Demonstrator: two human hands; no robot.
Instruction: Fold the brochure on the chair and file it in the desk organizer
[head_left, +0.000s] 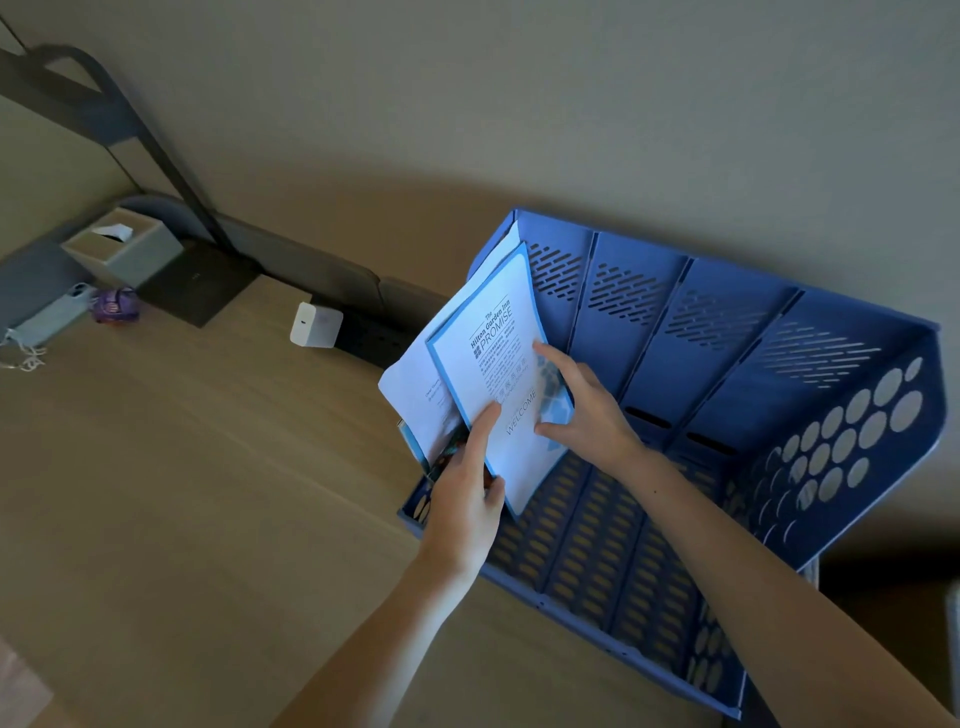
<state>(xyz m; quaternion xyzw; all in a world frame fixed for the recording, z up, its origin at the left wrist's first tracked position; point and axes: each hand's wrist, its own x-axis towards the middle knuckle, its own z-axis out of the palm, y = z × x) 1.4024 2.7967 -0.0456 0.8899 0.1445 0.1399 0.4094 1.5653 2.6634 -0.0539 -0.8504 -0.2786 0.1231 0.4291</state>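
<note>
A blue plastic desk organizer (727, 322) with several slots stands on the wooden desk against the wall. The folded brochure (488, 364), white with a blue border and printed text, stands in its leftmost slot. Behind it lean other white papers (415, 384). My left hand (467, 483) grips the brochure's lower left edge, thumb on its front. My right hand (582, 405) rests on the brochure's right side, fingers spread over its blue corner. The chair is out of view.
A white charger cube (314, 323) sits in a dark power strip by the wall. Farther left are a tissue box (122, 249), a lamp base (197, 291), a phone (57, 312) and a small purple object (115, 305). Bare wooden desk (208, 493) spreads left of the organizer.
</note>
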